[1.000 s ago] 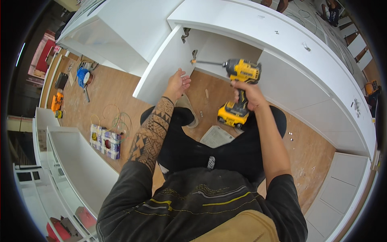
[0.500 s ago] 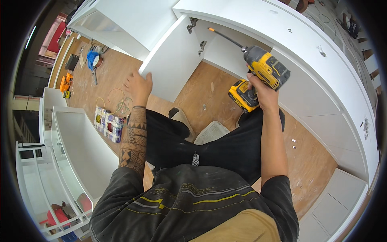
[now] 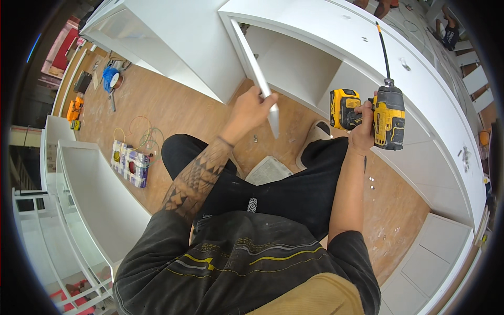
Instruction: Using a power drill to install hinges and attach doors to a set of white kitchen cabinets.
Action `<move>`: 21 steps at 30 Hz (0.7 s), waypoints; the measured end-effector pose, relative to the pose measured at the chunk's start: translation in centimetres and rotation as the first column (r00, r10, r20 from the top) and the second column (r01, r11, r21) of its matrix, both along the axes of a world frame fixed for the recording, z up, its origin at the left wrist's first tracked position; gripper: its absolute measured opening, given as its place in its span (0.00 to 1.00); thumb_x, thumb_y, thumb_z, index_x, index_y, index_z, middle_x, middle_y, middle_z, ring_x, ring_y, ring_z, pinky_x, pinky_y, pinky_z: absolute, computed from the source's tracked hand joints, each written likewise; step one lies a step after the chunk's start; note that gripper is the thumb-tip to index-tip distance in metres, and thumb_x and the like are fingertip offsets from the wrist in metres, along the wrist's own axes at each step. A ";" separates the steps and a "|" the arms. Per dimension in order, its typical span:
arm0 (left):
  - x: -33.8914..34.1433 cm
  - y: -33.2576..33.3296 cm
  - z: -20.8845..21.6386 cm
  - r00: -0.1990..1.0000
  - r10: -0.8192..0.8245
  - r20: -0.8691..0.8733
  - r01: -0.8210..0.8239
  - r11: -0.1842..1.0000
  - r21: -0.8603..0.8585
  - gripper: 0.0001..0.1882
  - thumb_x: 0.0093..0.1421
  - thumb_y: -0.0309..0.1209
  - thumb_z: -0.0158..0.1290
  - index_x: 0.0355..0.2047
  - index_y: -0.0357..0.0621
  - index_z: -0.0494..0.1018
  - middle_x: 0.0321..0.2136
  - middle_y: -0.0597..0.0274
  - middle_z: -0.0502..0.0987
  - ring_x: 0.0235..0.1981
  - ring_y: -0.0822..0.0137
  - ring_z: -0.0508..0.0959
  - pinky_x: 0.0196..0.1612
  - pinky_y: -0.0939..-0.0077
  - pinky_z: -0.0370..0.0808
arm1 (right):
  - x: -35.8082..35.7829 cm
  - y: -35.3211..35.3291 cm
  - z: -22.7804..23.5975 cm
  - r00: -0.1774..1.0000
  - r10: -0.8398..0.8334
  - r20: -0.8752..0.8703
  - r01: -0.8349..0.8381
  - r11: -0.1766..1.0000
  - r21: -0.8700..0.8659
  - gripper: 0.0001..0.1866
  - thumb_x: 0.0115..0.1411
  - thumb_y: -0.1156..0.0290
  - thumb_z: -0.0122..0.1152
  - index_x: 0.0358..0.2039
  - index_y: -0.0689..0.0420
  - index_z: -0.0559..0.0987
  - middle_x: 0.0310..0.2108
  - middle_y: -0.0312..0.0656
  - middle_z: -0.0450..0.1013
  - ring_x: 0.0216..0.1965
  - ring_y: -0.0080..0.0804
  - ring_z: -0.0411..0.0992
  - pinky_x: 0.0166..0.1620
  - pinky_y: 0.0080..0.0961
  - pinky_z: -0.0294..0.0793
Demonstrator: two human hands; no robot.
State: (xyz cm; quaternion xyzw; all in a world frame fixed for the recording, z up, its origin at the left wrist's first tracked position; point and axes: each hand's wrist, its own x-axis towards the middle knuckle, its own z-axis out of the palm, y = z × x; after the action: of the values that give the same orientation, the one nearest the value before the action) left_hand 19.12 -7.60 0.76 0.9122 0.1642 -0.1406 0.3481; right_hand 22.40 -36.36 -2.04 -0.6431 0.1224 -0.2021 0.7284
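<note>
My left hand (image 3: pixel 248 113) is closed on the free edge of a white cabinet door (image 3: pixel 261 79), which I see almost edge-on. Behind it lies the opening of a long white cabinet (image 3: pixel 289 65); the door now mostly hides its hinges. In my right hand (image 3: pixel 362 134) is a yellow and black cordless impact driver (image 3: pixel 389 113), gripped by its handle. Its long bit points away from me, over the cabinet's white surface, and its battery pack faces left.
A folded light cloth or paper (image 3: pixel 269 170) lies on the wooden floor between my legs. To the left are a patterned box (image 3: pixel 130 165) with thin wires, blue cord (image 3: pixel 109 77) and an orange tool (image 3: pixel 75 108). White cabinet pieces (image 3: pixel 86 178) stand around. People work at the far right.
My left hand has moved right and swung the door partway toward closing. The impact driver has shifted right, and its bit has turned from pointing left to pointing away from me.
</note>
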 end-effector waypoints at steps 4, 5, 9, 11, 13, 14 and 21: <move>4.4 -6.3 -1.7 0.998 -0.064 -0.012 0.062 0.989 -0.137 0.29 0.69 0.49 0.53 0.47 0.27 0.75 0.39 0.37 0.83 0.42 0.43 0.84 0.46 0.56 0.78 | -1.0 -2.7 -0.2 0.993 -0.113 0.035 0.116 0.988 -0.100 0.07 0.67 0.69 0.64 0.35 0.60 0.80 0.29 0.36 0.77 0.31 0.28 0.74 0.39 0.29 0.73; 5.4 -7.1 -2.3 0.997 -0.082 -0.007 0.080 0.984 -0.157 0.31 0.69 0.50 0.52 0.48 0.24 0.74 0.41 0.36 0.82 0.44 0.42 0.83 0.48 0.56 0.77 | -1.2 -2.8 0.2 0.986 -0.167 0.021 0.168 0.976 -0.135 0.07 0.67 0.69 0.64 0.35 0.60 0.80 0.28 0.36 0.77 0.31 0.28 0.74 0.39 0.29 0.73; 8.6 -9.5 -5.5 0.983 -0.182 0.036 0.186 0.968 -0.167 0.29 0.68 0.40 0.53 0.51 0.16 0.68 0.43 0.30 0.79 0.45 0.38 0.81 0.50 0.55 0.78 | -2.0 -5.4 -0.4 0.971 -0.239 -0.009 0.229 0.941 -0.248 0.17 0.63 0.82 0.62 0.53 0.63 0.77 0.50 0.42 0.78 0.31 0.26 0.73 0.38 0.25 0.75; 9.9 -10.2 -6.9 0.976 -0.210 0.057 0.216 0.964 -0.155 0.31 0.68 0.37 0.52 0.56 0.14 0.63 0.46 0.28 0.77 0.48 0.38 0.80 0.52 0.56 0.78 | -2.0 -5.5 0.0 0.963 -0.269 0.005 0.263 0.938 -0.224 0.17 0.63 0.82 0.62 0.53 0.63 0.78 0.49 0.41 0.78 0.31 0.25 0.73 0.37 0.25 0.75; 10.8 -10.9 -8.3 0.971 -0.227 0.078 0.237 0.961 -0.143 0.34 0.68 0.34 0.52 0.60 0.11 0.58 0.50 0.27 0.76 0.51 0.38 0.79 0.55 0.57 0.77 | -2.1 -5.5 0.5 0.957 -0.289 0.019 0.287 0.937 -0.199 0.17 0.63 0.82 0.62 0.52 0.63 0.78 0.48 0.41 0.78 0.30 0.25 0.73 0.36 0.25 0.76; 11.1 -11.1 -8.9 0.967 -0.231 0.103 0.242 0.965 -0.101 0.36 0.68 0.34 0.52 0.64 0.14 0.54 0.52 0.30 0.76 0.54 0.39 0.78 0.58 0.58 0.75 | -2.2 -5.5 0.7 0.958 -0.286 0.005 0.282 0.941 -0.188 0.17 0.63 0.82 0.62 0.52 0.62 0.78 0.47 0.40 0.78 0.30 0.25 0.72 0.36 0.25 0.76; 11.4 -12.6 -8.9 0.971 -0.240 -0.006 0.238 0.967 -0.091 0.44 0.69 0.32 0.51 0.73 0.24 0.38 0.61 0.32 0.70 0.61 0.40 0.73 0.62 0.59 0.72 | -2.7 -4.9 1.5 0.964 -0.265 -0.014 0.258 0.947 -0.189 0.08 0.64 0.75 0.65 0.43 0.61 0.78 0.33 0.37 0.77 0.30 0.27 0.74 0.38 0.27 0.75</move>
State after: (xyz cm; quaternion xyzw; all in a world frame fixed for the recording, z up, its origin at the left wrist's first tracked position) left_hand 30.48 -20.17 -8.18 0.9076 0.0496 -0.1967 0.3675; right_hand 19.65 -41.25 -0.55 -0.6902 0.2015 -0.2947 0.6294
